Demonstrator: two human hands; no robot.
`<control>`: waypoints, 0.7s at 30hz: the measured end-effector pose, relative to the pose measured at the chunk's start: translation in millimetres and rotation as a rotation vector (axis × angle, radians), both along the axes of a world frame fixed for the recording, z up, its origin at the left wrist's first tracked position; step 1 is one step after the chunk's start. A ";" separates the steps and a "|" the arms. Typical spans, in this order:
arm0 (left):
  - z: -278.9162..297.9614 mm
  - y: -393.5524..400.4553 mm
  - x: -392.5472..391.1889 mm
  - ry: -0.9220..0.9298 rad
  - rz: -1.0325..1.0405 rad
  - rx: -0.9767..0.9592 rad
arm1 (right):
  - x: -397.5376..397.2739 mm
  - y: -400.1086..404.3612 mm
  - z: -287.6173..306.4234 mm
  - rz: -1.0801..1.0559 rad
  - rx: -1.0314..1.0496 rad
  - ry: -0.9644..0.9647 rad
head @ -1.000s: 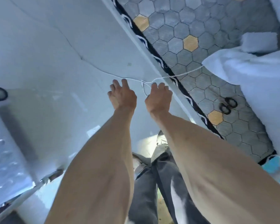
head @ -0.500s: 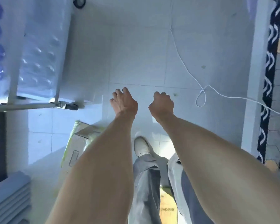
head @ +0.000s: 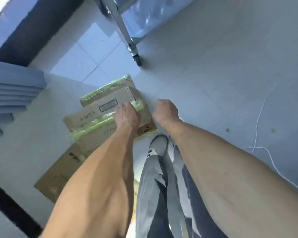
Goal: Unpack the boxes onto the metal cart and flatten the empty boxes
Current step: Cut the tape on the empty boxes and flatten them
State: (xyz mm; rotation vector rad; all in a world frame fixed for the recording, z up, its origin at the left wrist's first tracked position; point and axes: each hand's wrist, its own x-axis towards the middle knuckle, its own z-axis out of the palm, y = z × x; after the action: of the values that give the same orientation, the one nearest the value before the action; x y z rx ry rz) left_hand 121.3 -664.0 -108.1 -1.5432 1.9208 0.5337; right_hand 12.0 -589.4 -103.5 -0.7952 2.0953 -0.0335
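The left hand (head: 127, 115) hangs over the cardboard boxes (head: 101, 114), fingers bent downward; whether it touches or grips anything cannot be told. The right hand (head: 165, 110) is clenched, holding nothing, just right of the boxes. The boxes, wrapped in green tape, lie stacked on the pale floor (head: 213, 66). The metal cart (head: 126, 36) stands beyond them on a caster (head: 137, 58). A white cord (head: 258, 121) trails at right.

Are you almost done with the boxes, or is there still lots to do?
Some looks done: flattened boxes with green tape lie stacked on the floor, and the metal cart seems loaded with wrapped goods. Right now both hands hold nothing, the left hand over the stack, the right hand curled. What's left is out of view.
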 end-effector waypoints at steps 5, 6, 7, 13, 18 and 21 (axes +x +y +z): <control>-11.0 4.9 59.2 -0.087 0.199 0.018 | 44.4 -17.5 -10.8 0.292 -0.033 0.049; -15.0 7.5 70.0 -0.089 0.236 0.032 | 53.4 -19.2 -15.1 0.344 -0.048 0.052; -20.4 11.7 80.7 -0.089 0.267 0.036 | 62.9 -19.8 -20.6 0.392 -0.064 0.053; -55.6 35.8 146.8 -0.107 0.450 0.053 | 132.9 -37.2 -57.3 0.659 -0.120 0.037; -84.0 46.6 191.4 -0.069 0.540 0.046 | 180.8 -61.0 -86.9 0.762 -0.184 0.056; -91.9 45.1 206.0 -0.036 0.567 0.049 | 199.4 -74.9 -101.0 0.739 -0.119 0.075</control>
State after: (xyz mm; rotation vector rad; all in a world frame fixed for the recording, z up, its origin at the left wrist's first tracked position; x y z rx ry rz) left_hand 327.3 -619.0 -200.0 -2.0505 1.4136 0.7735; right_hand 211.4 -664.2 -204.5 -1.6159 1.7601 0.2763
